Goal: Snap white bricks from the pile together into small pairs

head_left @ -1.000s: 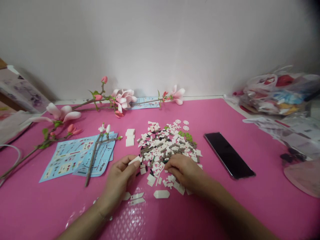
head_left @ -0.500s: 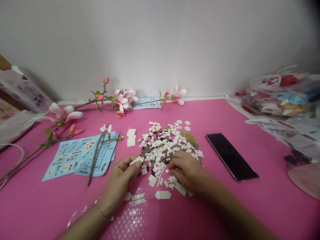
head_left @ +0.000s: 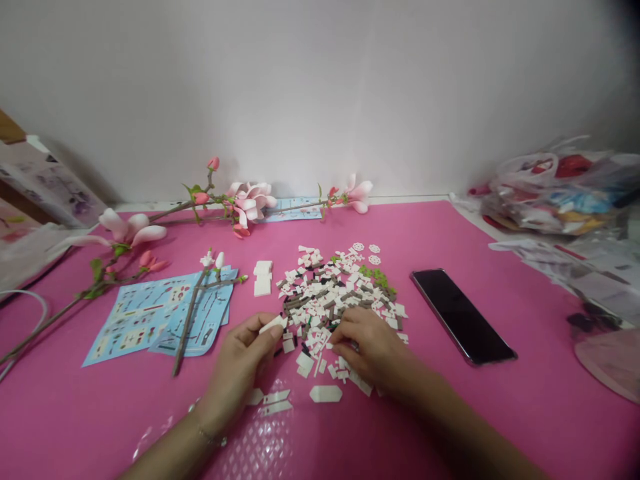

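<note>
My left hand (head_left: 247, 350) pinches a white building-block piece (head_left: 273, 324) between thumb and fingers, just left of a loose heap of small blocks (head_left: 325, 293). The heap is mostly white, with brown, black and green pieces mixed in. At its near right side my right hand (head_left: 367, 343) reaches down among the pieces, fingertips drawn together; whether anything is between them is hidden. Closer to me lie a long white plate with pointed ends (head_left: 326, 394) and slim white pieces (head_left: 277, 402). A small stack of white plates (head_left: 263, 278) is left of the heap.
Blue instruction sheets (head_left: 135, 313) lie left, under a brown block-built twig (head_left: 187, 327). Pink magnolia branches (head_left: 250, 200) stretch along the back and left. A black phone (head_left: 463, 317) rests right of the heap on the pink mat (head_left: 500, 427). Plastic bags (head_left: 560, 187) fill the right corner.
My right hand has shifted slightly left within the near part of the heap, its fingers curling in more. My left hand keeps the white piece in nearly the same spot.
</note>
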### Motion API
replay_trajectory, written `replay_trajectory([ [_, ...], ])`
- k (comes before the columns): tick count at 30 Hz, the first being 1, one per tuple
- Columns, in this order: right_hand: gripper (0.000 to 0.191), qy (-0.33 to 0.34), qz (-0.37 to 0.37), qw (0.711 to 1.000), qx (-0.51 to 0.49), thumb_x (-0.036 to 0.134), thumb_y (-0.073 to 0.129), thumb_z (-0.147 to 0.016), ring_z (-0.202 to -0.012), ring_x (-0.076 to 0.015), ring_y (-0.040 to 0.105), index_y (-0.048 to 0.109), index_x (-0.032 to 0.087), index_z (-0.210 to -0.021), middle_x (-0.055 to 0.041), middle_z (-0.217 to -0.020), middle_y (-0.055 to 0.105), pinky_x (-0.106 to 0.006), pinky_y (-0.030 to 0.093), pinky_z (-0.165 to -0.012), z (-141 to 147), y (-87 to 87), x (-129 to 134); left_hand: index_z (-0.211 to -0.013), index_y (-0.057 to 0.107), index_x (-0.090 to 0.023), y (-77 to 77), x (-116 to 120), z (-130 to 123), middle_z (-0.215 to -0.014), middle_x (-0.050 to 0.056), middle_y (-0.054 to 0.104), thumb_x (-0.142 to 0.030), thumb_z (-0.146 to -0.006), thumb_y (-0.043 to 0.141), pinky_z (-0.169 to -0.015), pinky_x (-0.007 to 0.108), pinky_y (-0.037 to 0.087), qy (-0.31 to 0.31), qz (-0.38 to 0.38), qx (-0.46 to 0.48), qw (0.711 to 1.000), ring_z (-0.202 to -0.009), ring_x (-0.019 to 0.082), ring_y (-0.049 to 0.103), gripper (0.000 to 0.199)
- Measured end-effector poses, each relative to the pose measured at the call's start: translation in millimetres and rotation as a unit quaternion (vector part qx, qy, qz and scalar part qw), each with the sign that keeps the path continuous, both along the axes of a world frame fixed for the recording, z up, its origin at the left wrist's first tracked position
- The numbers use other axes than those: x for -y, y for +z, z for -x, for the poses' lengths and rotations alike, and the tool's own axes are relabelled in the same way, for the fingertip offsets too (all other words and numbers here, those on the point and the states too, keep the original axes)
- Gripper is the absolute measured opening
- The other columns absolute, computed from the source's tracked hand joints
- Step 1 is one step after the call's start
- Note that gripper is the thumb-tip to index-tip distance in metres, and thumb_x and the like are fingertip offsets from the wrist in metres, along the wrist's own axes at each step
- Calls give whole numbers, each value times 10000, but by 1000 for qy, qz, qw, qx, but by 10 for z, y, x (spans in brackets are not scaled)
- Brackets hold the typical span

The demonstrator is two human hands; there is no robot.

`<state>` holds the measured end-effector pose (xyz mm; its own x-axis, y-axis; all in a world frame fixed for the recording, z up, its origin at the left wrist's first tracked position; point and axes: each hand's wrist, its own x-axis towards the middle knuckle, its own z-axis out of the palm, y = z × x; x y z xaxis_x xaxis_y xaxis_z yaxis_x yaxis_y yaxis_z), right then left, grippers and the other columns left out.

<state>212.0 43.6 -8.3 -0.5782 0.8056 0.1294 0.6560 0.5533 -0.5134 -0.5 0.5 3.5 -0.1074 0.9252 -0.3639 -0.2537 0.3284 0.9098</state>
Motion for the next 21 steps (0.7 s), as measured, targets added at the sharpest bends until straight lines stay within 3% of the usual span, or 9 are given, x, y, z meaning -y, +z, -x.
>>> replay_trajectory([
  [3, 129, -9, 2, 1000, -16, 64, 613, -778, -748, -163, 514, 668, 165, -719, -22, -728, 584, -289, 387, -687, -13, 17, -8, -707, 615, -157, 25, -3, -4, -514, -40, 532, -381, -681, 727, -407, 180, 305, -4, 5, -3, 1000, -425, 80, 435, 252],
  [9, 175, -95, -46, 994, -23, 94, 523, -835, -747, -185, 504, 682, 162, -808, -52, -748, 569, -320, 396, -686, -86, 37, -55, -714, 603, -158, -4, -1, 8, -506, -52, 495, -396, -690, 725, -408, 173, 259, -2, 9, -2, 1000, -421, 66, 392, 268],
  [14, 236, -76, -54, 996, 1, 107, 477, -861, -760, -198, 483, 694, 172, -925, -65, -776, 537, -329, 389, -680, -57, 51, -39, -741, 606, -162, -14, 2, 12, -540, -38, 529, -399, -716, 704, -437, 180, 302, -15, -2, -1, 1000, -462, 88, 453, 257],
  [21, 201, -68, -87, 993, 45, 151, 565, -798, -817, -212, 445, 656, 179, -975, -66, -855, 515, -356, 360, -739, 87, 23, -33, -758, 640, -153, 53, -24, -6, -522, -31, 566, -417, -648, 743, -423, 196, 333, -9, 3, -13, 1000, -448, 106, 495, 304],
])
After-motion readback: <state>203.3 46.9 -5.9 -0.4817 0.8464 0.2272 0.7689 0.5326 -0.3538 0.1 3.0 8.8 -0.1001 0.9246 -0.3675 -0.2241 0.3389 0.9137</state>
